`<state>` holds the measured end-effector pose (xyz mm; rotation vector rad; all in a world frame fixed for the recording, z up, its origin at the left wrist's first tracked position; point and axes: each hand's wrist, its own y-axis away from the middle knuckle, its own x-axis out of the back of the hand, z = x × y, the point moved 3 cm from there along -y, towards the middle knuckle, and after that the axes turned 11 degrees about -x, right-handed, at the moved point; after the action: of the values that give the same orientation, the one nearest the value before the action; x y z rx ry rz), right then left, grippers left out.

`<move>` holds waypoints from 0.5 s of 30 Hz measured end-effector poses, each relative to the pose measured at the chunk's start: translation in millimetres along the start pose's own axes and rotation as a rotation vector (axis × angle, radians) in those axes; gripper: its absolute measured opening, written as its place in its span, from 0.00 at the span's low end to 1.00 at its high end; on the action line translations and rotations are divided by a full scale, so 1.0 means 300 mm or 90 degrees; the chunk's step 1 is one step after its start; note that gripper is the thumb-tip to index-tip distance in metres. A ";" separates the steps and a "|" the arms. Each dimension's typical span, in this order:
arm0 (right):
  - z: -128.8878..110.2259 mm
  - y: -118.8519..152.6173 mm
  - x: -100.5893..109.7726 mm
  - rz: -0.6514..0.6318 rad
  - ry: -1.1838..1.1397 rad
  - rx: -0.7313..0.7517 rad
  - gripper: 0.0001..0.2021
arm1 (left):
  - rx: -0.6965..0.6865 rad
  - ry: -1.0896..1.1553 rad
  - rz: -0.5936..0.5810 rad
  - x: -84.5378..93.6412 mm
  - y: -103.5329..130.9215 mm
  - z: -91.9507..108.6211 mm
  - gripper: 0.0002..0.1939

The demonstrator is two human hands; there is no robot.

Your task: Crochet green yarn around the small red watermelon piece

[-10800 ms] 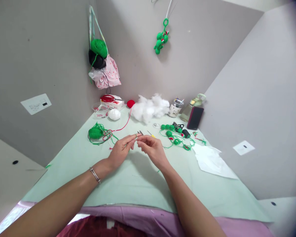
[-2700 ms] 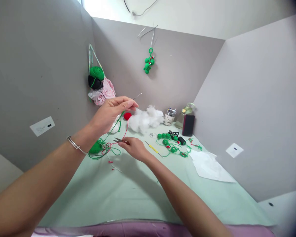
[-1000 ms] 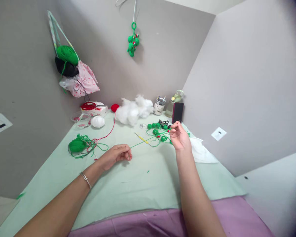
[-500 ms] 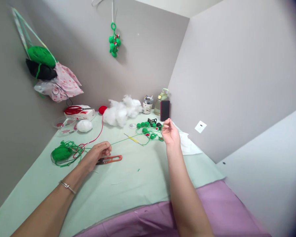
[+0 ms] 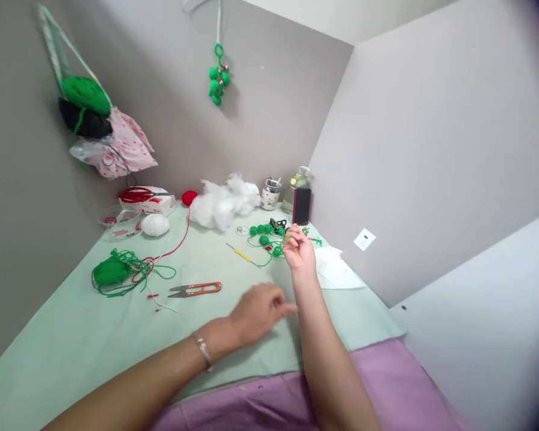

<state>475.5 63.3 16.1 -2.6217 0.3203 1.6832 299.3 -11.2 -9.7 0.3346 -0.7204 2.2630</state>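
Note:
My right hand (image 5: 300, 250) is raised over the right side of the table, fingers closed in a pinch, with green yarn (image 5: 289, 237) at the fingertips. Below and to its left, my left hand (image 5: 260, 311) hovers close to the right forearm. Its fingers are bent and smeared by motion, so whether they hold a strand is unclear. Just beyond the right hand lie green crocheted balls (image 5: 264, 240) on cords, partly hidden by it. A yellow-handled crochet hook (image 5: 242, 255) lies to their left. Orange thread snips (image 5: 196, 290) rest on the cloth left of both hands.
Green yarn (image 5: 112, 271), a white ball (image 5: 155, 225) and red-handled scissors (image 5: 137, 194) sit at the left. White stuffing (image 5: 224, 202), a red ball (image 5: 189, 198), a pen cup (image 5: 270, 194), a bottle (image 5: 295, 188) and a phone (image 5: 302, 206) stand along the back. White paper (image 5: 336, 268) lies right.
My left hand has moved right and toward me, away from the snips, which now show fully. The taut green strand between the hands is no longer visible. My right hand has shifted slightly left and down.

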 end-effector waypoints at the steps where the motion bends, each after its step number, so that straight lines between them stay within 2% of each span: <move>1: -0.003 0.006 -0.002 -0.002 0.013 0.004 0.11 | -0.019 0.001 -0.036 -0.057 -0.016 0.017 0.15; 3: -0.020 0.016 -0.003 -0.003 0.038 0.022 0.11 | -0.048 -0.002 -0.072 -0.122 -0.035 0.031 0.15; 4: -0.033 0.020 -0.002 -0.001 0.050 0.035 0.11 | -0.065 -0.001 -0.094 -0.131 -0.035 0.032 0.14; 6: -0.058 0.023 0.001 0.007 0.079 0.068 0.11 | -0.092 -0.007 -0.136 -0.106 -0.017 0.025 0.14; 9: -0.089 0.027 0.003 0.031 0.140 0.124 0.11 | -0.094 -0.037 -0.166 0.002 0.037 0.003 0.12; 12: -0.129 0.053 -0.010 0.065 0.230 0.202 0.08 | -0.050 -0.072 -0.142 0.137 0.088 -0.029 0.14; 15: -0.191 0.104 -0.040 0.100 0.352 0.307 0.08 | -0.026 -0.120 -0.113 0.250 0.105 -0.059 0.11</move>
<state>516.7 28.0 54.3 -2.6545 0.8331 0.7254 223.8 23.3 -4.2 0.5750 -0.7984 2.0647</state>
